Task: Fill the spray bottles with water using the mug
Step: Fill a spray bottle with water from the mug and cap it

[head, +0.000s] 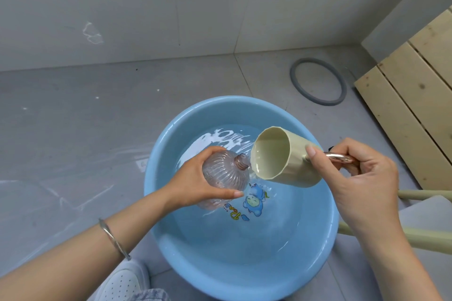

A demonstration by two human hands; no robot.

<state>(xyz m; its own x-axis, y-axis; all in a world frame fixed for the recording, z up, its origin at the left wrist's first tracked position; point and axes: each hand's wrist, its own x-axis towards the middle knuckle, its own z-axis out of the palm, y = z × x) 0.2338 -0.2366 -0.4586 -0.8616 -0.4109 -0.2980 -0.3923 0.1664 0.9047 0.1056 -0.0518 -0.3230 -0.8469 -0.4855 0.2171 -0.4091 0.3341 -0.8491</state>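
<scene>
Looking down at a grey tiled floor (73,129) that meets a grey wall (146,7) at the top of the view. One round blue basin (156,178) sits on the floor, shallow water covering its bottom. One pale wooden slatted panel (403,95) leans at the right edge.

Two bare forearms reach in from below, both hands held above the basin. The right hand (362,178) grasps the single mug (293,166) by its one shiny copper-coloured handle, with the thumb pressed against the mug's side. The mug is cream-coloured and tipped nearly onto its side. Its open mouth faces left, and a little water is pooled at its lower lip.

The left hand (193,183) wraps around the one spray bottle (225,171) in view, fingers over its far side and thumb along its near side. The bottle is clear, round and ribbed, with no spray head on it. It is tilted so that its open threaded neck points right, just beside the mug's lower lip, over the water in the basin.

One grey ring (325,102) lies flat on the floor beyond the basin. One white perforated shoe (119,283) shows at the bottom edge. One thin silver bangle (113,239) circles the left wrist. One blue cartoon figure (254,200) with yellow lettering is printed on the basin's bottom.
</scene>
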